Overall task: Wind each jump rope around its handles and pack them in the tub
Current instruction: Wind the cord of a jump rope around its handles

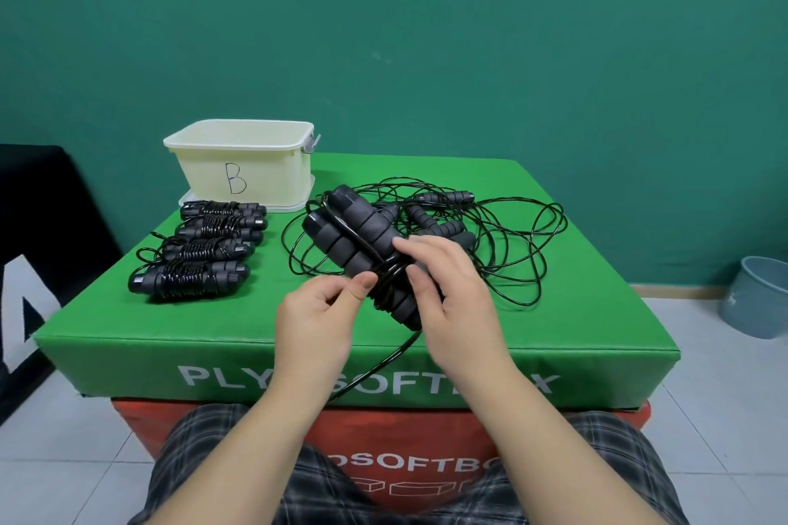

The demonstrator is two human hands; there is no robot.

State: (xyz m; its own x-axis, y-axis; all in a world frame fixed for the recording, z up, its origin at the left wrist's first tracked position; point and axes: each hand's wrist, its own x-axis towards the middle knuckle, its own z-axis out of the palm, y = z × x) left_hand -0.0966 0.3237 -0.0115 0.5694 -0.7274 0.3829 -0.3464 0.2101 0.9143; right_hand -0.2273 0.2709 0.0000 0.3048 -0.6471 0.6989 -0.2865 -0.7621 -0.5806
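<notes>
Both forearms are bare, with no sleeves, watch or bands showing on the wrists. The left hand (317, 313) and right hand (452, 303) wear no gloves or rings, and the fingernails are short and unpainted. Below the forearms, the lap is covered by plaid shorts (204, 465) in dark grey and black with thin pale crossing lines.

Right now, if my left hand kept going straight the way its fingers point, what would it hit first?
Probably the cord coils wound around the handle pair that the right hand grips. The left hand pinches the cord beside them, so nothing lies between.
</notes>
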